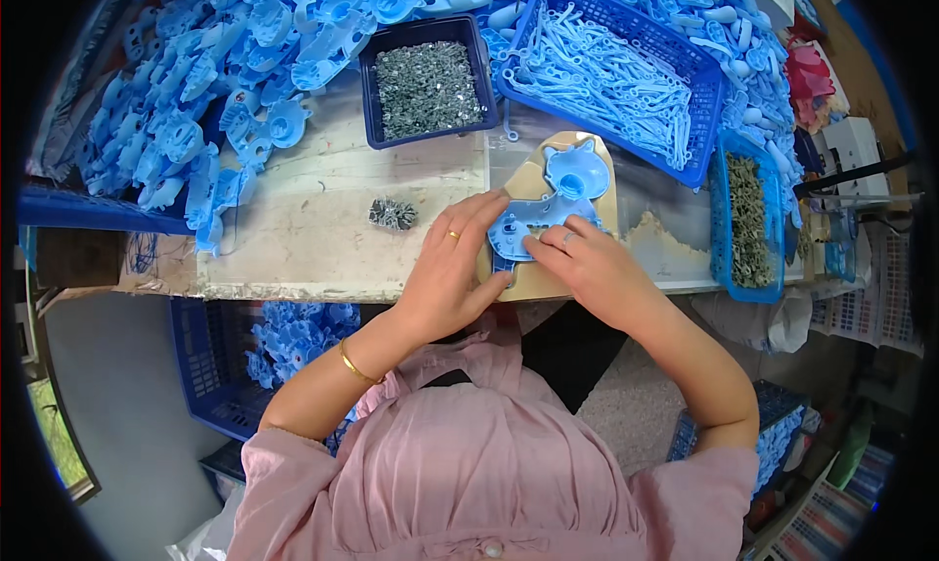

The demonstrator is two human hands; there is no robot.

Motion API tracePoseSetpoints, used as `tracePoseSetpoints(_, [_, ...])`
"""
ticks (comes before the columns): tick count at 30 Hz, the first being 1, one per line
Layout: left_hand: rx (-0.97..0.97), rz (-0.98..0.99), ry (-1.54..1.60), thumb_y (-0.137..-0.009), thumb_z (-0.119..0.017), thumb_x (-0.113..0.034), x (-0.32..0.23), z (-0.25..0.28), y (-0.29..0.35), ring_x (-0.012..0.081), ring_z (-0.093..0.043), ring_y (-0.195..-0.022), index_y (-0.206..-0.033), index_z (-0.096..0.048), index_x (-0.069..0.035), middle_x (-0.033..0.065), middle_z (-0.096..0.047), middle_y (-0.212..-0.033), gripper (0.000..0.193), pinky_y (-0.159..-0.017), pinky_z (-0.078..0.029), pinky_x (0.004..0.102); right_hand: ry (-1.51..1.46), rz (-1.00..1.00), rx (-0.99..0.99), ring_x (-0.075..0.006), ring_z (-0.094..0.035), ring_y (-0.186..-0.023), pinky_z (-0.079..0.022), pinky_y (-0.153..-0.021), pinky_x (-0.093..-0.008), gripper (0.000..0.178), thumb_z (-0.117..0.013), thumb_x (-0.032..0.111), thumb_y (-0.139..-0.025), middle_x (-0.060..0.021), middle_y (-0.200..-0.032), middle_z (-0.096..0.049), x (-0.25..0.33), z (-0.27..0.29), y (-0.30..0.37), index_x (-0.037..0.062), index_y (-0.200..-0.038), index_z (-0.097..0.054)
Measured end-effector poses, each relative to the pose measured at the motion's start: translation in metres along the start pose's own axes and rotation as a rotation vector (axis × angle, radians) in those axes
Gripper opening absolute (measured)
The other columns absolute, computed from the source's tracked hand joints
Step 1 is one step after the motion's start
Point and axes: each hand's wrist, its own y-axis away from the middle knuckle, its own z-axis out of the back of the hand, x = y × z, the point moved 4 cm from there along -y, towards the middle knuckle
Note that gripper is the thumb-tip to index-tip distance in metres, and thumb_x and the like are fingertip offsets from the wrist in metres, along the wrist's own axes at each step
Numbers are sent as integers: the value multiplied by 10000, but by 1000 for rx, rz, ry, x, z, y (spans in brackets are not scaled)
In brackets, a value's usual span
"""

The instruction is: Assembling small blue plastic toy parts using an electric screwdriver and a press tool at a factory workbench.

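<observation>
A light blue moulded plastic shell, with a round cup at its far end, lies on a tan shaped board at the table's front edge. My left hand grips the shell's left side, fingers along its upper edge and thumb lower down near a darker blue strip. Over the shell's near right part, my right hand has its thumb and fingers pressed together. Whatever may be between those fingertips is hidden. Left of my left hand sits a small heap of shiny metal pieces.
Beyond the board stand a dark tray of small metal pieces and a blue basket of light blue ringed rods. A blue bin of small metal parts is at right. Blue plastic parts pile up far left; a crate sits below the table.
</observation>
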Motion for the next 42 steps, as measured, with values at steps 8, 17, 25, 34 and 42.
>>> tracePoseSetpoints(8, [8, 11, -21, -800, -756, -106, -7, 6, -1, 414, -380, -1402, -1477, -389, -32, 227, -398, -1524, 774, -1161, -319, 477, -186, 9, -43, -284, -638, -917, -529, -790, -360, 281, -668, 106, -892, -81, -987, -663, -32, 20, -14, 63, -1169, -686])
tracePoseSetpoints(17, [-27, -14, 0, -820, -746, -82, -25, 9, -10, 407, -412, -1375, -1413, -470, -49, 217, -423, -1508, 655, -1138, -343, 475, 90, -508, -308, -291, -695, -845, -540, -732, -391, 141, -719, 164, -867, -92, -956, -720, -176, 53, -47, 86, -979, -755])
tracePoseSetpoints(25, [-58, -79, -28, -851, -725, -75, -35, 9, -19, 381, -471, -1337, -1377, -511, -33, 193, -506, -1445, 570, -1119, -374, 455, -256, -599, -382, -149, -658, -747, -527, -678, -317, 127, -713, 136, -882, -44, -878, -705, -160, 71, -27, 36, -950, -673])
tracePoseSetpoints(34, [-97, 318, 686, -1092, -460, -189, -42, -31, -43, 153, -672, -1004, -1246, -606, 36, 105, -695, -1145, 310, -879, -513, 277, -951, -409, -310, -151, -689, -789, -543, -722, -315, 185, -703, 159, -915, -106, -860, -727, -9, 19, 12, 1, -1011, -692])
tracePoseSetpoints(42, [114, 431, 760, -1093, -443, -226, -39, -27, -43, 52, -560, -728, -1315, -585, 20, 68, -727, -1022, 360, -680, -469, 207, 111, -894, -594, -236, -688, -859, -539, -757, -337, 187, -670, 33, -880, -135, -984, -689, -163, 99, 168, 3, -1060, -710])
